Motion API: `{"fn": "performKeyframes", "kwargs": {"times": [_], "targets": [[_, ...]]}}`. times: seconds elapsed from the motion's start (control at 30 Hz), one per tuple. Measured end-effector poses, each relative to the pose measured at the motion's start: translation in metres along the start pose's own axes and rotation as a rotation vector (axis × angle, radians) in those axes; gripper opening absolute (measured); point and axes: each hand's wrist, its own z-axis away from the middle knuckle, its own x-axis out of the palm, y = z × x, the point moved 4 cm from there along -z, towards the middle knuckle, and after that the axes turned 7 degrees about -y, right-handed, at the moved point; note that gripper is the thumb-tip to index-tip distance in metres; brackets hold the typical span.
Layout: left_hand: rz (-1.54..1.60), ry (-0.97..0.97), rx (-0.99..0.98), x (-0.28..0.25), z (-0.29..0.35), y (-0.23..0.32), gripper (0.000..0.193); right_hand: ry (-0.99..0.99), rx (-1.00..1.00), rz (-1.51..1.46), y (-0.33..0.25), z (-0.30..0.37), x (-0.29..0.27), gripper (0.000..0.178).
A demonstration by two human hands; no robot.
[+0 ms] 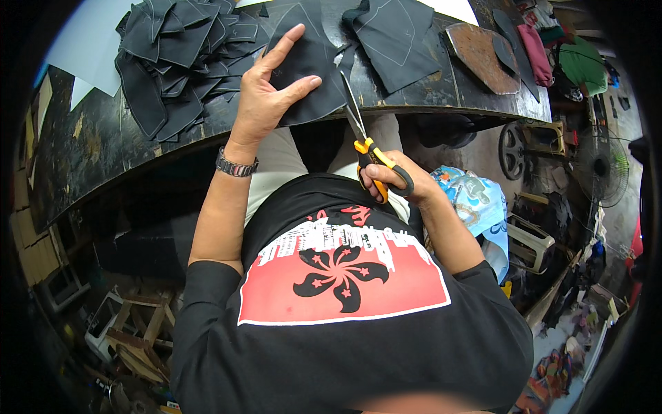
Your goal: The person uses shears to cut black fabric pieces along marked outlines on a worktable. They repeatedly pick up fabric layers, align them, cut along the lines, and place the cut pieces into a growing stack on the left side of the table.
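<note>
On a black sheet piece [310, 52] with a pale drawn outline, my left hand [265, 90] rests with thumb and index finger stretched wide apart. The other fingers of that hand are hidden. This piece reaches slightly past the table's near edge. My right hand [396, 178] is wrapped round the yellow-and-black handles of a pair of scissors [355, 114]. Their blades point away from me, along the right edge of the piece. Beyond the tips lies another black piece [394, 45] with marked lines. A heap of cut black pieces [172, 62] is left of my left hand.
The dark, worn table [96, 148] curves around in front of me. A brown board [483, 58] and a pink item [534, 55] lie at its right. A fan [600, 165] stands far right. Beside my right arm is a blue patterned cloth [476, 207]; a wooden stool [141, 331] is lower left.
</note>
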Motion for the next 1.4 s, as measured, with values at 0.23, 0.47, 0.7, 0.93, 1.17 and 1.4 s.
{"fn": "performKeyframes", "kwargs": {"times": [0.23, 0.47, 0.7, 0.93, 1.17, 1.4], "targets": [[-0.026, -0.020, -0.008, 0.000, 0.000, -0.001, 0.069, -0.028, -0.016, 0.011, 0.001, 0.001, 0.001, 0.042], [-0.078, -0.010, 0.026, 0.002, 0.000, -0.002, 0.069, -0.109, -0.110, -0.077, 0.001, -0.005, 0.002, 0.054], [-0.102, -0.016, 0.064, 0.002, 0.001, -0.003, 0.070, -0.143, -0.134, -0.129, 0.006, -0.004, 0.001, 0.055], [-0.098, -0.024, 0.042, 0.000, 0.002, -0.001, 0.069, -0.070, -0.147, -0.077, 0.007, 0.002, -0.005, 0.055], [-0.133, -0.043, 0.045, 0.003, 0.002, 0.001, 0.070, -0.021, -0.085, 0.045, 0.006, 0.003, -0.004, 0.052], [-0.149, -0.017, 0.075, 0.004, 0.004, 0.003, 0.069, -0.074, -0.092, 0.033, 0.005, 0.006, -0.001, 0.052]]}}
